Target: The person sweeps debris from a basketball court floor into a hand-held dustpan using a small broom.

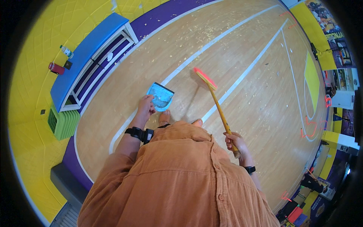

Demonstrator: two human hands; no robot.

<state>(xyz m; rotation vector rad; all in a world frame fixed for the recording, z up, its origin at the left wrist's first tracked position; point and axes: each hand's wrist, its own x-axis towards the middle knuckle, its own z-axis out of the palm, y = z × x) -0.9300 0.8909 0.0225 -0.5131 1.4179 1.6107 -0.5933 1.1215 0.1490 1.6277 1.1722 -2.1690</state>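
Observation:
My left hand (147, 107) grips a blue plastic dustpan (160, 98) with a dark front lip, held out to the left of my feet; its handle is hidden by the fingers. Around the upper end of a yellow broom handle (219, 109) my right hand (234, 142) is closed. The pink-bristled broom head (204, 78) is ahead of me, right of the dustpan and apart from it. Pale crumb-like debris (205, 31) lies scattered over the wood-look floor (175, 71), most thickly farther ahead.
A blue-topped bench (88, 56) stands along the yellow padded wall, with a red bottle (56, 68) and a clear plastic bottle (66, 51) on it. Stacked green stools (63, 122) are beside it. Orange hurdles (309, 127) stand at right. Another person (312, 183) is at far right.

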